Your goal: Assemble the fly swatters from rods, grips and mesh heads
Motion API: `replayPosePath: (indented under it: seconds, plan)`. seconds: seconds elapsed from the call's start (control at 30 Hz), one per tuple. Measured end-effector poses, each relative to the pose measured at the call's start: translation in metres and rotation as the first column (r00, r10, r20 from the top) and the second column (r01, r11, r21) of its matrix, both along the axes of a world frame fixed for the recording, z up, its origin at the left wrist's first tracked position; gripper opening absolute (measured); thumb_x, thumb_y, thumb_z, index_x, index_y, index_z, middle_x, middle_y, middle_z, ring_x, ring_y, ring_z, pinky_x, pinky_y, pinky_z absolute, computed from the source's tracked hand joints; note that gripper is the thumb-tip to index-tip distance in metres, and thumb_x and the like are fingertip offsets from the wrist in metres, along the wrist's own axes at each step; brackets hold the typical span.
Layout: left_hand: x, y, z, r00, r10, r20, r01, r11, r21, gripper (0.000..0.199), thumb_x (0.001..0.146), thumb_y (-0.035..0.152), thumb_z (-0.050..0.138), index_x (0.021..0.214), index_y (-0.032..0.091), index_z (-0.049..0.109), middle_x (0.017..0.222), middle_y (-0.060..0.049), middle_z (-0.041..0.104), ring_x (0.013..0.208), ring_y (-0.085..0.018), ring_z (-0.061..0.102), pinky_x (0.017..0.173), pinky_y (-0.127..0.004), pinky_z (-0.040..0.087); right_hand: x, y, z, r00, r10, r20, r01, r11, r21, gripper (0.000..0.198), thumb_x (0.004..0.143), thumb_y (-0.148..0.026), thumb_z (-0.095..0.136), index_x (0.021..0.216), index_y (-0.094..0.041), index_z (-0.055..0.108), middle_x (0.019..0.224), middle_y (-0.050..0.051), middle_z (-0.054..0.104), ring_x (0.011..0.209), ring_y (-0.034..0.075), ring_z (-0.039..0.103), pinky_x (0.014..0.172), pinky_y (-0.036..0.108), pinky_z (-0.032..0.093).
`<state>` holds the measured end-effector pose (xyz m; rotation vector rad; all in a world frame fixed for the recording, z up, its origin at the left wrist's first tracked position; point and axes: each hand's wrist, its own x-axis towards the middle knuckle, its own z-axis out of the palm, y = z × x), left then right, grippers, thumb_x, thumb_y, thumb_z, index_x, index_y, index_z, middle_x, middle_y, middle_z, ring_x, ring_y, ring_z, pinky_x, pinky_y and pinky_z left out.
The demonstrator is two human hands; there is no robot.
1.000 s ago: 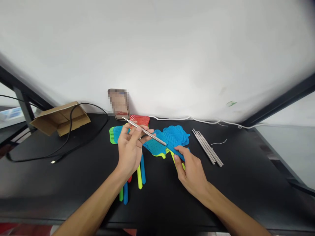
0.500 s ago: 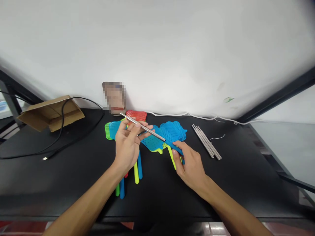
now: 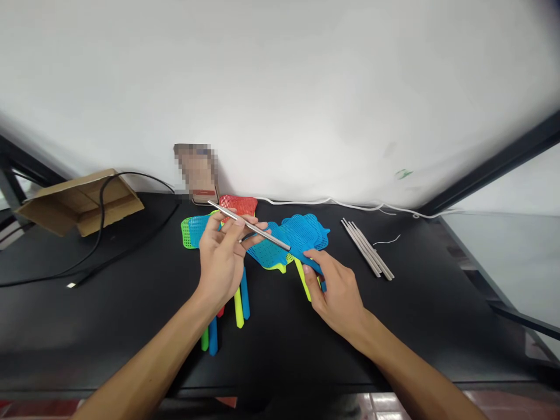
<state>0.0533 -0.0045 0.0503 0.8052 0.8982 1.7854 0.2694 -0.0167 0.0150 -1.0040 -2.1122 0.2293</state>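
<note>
My left hand pinches a slim silver metal tube, which slants down to the right. At its lower end the tube meets a blue plastic handle, and my right hand is closed around that handle. Whether the tube sits inside the handle or only touches it, I cannot tell. Behind and below my hands lie blue fly swatter heads, a red swatter head and a green one. Blue and yellow handles stick out beneath my left hand.
Several loose metal tubes lie to the right. A cardboard box and a black cable are at the left. A phone, partly blurred, leans on the wall. A white cord runs along the wall's foot.
The view has shifted slightly, so most things appear a little further left. Both hands keep their grip, with the tube and the blue handle still end to end.
</note>
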Motion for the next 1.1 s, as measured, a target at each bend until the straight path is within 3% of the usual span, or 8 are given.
replayPosePath:
  seconds: [0.33,0.67,0.9,1.1]
  plan:
    - [0.0020,-0.0014,0.0016,1.000,0.001,-0.001,-0.001,1.000,-0.006,0.018,0.092,0.025,0.072,0.099,0.023,0.056,0.094,-0.001,0.073,0.091,-0.022,0.076,0.087,-0.044,0.064,0.0004,-0.0011,0.0028,1.000,-0.018,0.014,0.018,1.000,-0.010,0.021,0.103,-0.020,0.051,0.123,-0.020,0.058,0.091,0.004,0.069,0.075,0.017,0.066,0.062,0.029,0.050]
    - [0.0011,-0.0013,0.0006,1.000,-0.002,0.010,0.002,1.000,-0.011,0.020,0.092,0.027,0.073,0.100,0.023,0.056,0.095,-0.001,0.073,0.093,-0.022,0.076,0.089,-0.045,0.064,0.0014,-0.0026,-0.0003,1.000,0.009,-0.028,-0.011,0.999,-0.049,0.023,0.103,-0.020,0.052,0.125,-0.021,0.058,0.096,0.005,0.071,0.078,0.018,0.069,0.064,0.029,0.053]
    - [0.0023,-0.0026,-0.0022,0.999,-0.038,0.018,0.038,0.999,-0.010,0.020,0.093,0.028,0.072,0.103,0.023,0.056,0.098,-0.001,0.073,0.095,-0.023,0.076,0.089,-0.046,0.064,0.0015,-0.0027,-0.0003,0.999,0.006,-0.036,-0.007,1.000,-0.012,0.023,0.102,-0.020,0.053,0.125,-0.022,0.058,0.099,0.005,0.072,0.081,0.018,0.071,0.066,0.030,0.055]
    - [0.0041,-0.0052,-0.0008,0.998,-0.069,-0.009,0.068,0.996,-0.056,0.018,0.093,0.027,0.072,0.101,0.021,0.057,0.098,-0.004,0.076,0.099,-0.024,0.076,0.086,-0.040,0.064,0.0006,-0.0031,0.0000,1.000,0.010,-0.011,-0.010,1.000,-0.022,0.022,0.103,-0.020,0.052,0.125,-0.021,0.058,0.096,0.006,0.071,0.082,0.019,0.071,0.067,0.031,0.055]
